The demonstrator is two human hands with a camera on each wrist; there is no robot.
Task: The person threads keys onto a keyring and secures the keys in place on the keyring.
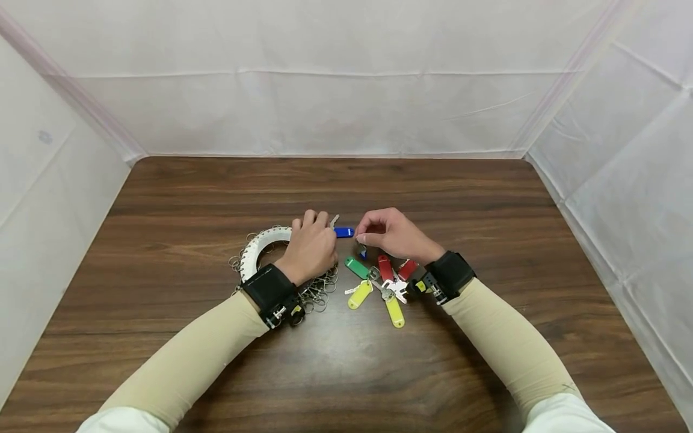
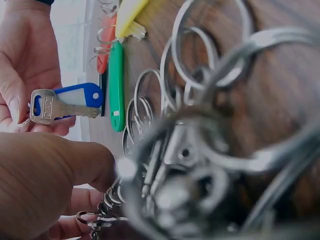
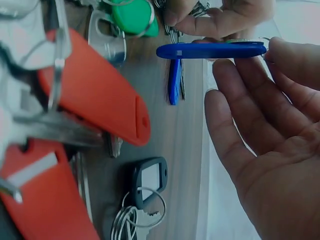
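Observation:
My right hand (image 1: 361, 233) pinches a blue key tag (image 1: 343, 232) with a silver key (image 2: 55, 108) on it, a little above the table. In the right wrist view the blue key tag (image 3: 210, 50) spans the gap between both hands' fingertips. My left hand (image 1: 323, 227) is curled over a white ring holder (image 1: 254, 249) hung with several metal key rings (image 2: 200, 65), and it pinches one small key ring (image 2: 92, 217). A second blue tag (image 3: 173, 80) lies on the table just under the held one.
Loose tagged keys lie between my wrists on the wooden table (image 1: 346, 373): a green tag (image 1: 357, 267), two yellow tags (image 1: 360, 294), two red tags (image 1: 385, 267) and a black tag (image 3: 147, 177). White cloth walls close in three sides.

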